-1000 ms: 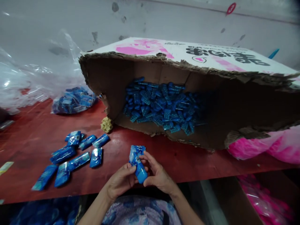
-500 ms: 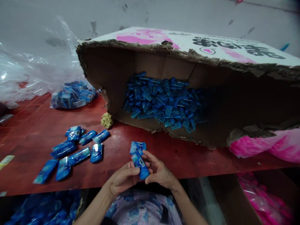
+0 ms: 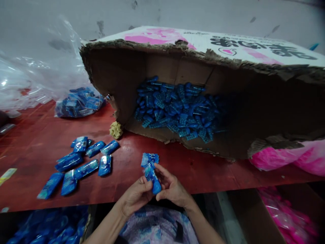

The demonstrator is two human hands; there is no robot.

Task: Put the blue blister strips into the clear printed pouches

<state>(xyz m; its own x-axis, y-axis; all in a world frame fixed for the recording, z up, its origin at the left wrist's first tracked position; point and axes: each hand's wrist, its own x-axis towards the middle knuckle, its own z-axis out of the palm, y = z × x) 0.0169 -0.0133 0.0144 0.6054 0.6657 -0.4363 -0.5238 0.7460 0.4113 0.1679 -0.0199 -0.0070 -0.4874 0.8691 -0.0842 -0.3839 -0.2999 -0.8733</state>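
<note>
Above the front edge of the red table, a small blue piece with a rounded end and a shiny printed wrapper is between my two hands. My left hand pinches it from the left, thumb on top. From the right, my right hand curls its fingers and thumb around the same piece; some fingertips are hidden. Just beyond lie flat blue printed wrappers on the table. Farther left, several blue wrapped packets are spread out in a loose group.
A large torn-edged cardboard box lies on its side, holding a heap of loose blue pieces. Clear plastic bags stand at the left. A crumpled yellowish lump sits by the box. Below the red table are blue items and pink items.
The blue piece has turned slightly in my fingers; its barcode label, visible earlier, no longer shows clearly. Both hands stay in nearly the same place. The view has shifted a little.
</note>
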